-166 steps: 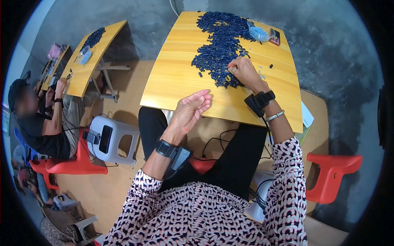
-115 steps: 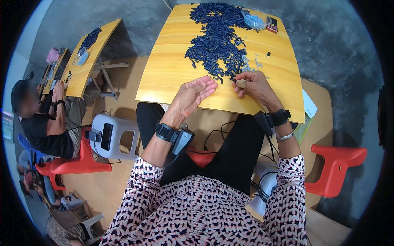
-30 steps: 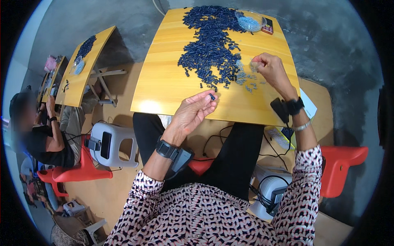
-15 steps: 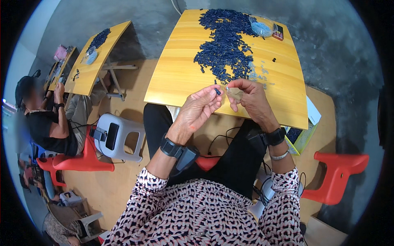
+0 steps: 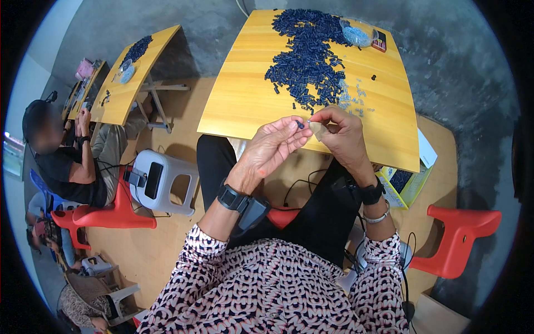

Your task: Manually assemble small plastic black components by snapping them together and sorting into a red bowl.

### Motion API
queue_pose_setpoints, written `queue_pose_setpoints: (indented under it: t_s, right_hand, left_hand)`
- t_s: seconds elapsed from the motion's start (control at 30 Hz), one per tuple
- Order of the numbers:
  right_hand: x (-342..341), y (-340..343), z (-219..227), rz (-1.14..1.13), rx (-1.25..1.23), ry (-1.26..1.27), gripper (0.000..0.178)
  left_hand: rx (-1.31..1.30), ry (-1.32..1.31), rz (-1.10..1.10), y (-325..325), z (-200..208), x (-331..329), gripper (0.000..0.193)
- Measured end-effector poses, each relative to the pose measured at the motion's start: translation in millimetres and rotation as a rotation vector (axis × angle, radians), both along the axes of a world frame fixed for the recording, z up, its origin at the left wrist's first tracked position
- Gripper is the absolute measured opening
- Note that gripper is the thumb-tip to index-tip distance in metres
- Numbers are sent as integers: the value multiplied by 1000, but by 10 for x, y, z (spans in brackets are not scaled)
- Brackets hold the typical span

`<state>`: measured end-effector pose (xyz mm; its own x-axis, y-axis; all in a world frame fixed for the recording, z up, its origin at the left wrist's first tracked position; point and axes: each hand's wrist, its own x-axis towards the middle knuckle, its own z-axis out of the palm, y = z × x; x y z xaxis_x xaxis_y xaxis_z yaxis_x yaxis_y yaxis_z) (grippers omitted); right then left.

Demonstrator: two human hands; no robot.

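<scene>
Above the near edge of the yellow table (image 5: 233, 106), my left hand (image 5: 275, 143) pinches a short, dark blue, tube-like plastic piece (image 5: 300, 125) between thumb and fingers. Close beside it, my right hand (image 5: 344, 133) is closed in a pinch on a tiny pale piece (image 5: 309, 122), too small to name. Something beige and thin (image 5: 318, 131) shows at the right thumb and fingers; I cannot make out what it is. Beyond the hands spreads a heap of dark blue pieces (image 5: 308, 61), with small clear pieces (image 5: 353, 97) scattered along its right side.
A clear tub of light blue bits (image 5: 356, 36) stands at the far right beside a red-and-black box (image 5: 379, 42). A yellow-green bin (image 5: 409, 189) sits below the table's right edge. Red stool (image 5: 456, 239) right; grey stool (image 5: 161, 181) and a seated person (image 5: 72, 161) left.
Both hands are closer together, and the pale piece is now nearer to the dark blue piece. The left hand has shifted slightly right.
</scene>
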<state>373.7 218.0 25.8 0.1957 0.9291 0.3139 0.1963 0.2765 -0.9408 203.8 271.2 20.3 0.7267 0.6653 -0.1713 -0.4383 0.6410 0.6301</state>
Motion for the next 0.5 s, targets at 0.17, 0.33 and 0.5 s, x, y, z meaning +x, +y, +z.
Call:
queue_pose_setpoints:
  t_s: [0.17, 0.33, 0.5]
  right_hand:
    - [2, -76, 160, -39, 82, -370, 13]
    - [-21, -117, 118, -97, 192, -610, 14]
    - [-53, -163, 87, -99, 219, -672, 22]
  left_hand:
    - [14, 44, 4, -29, -85, 23, 21]
    - [-32, 50, 18, -50, -130, 34, 20]
    - [-48, 68, 19, -62, -147, 17, 21]
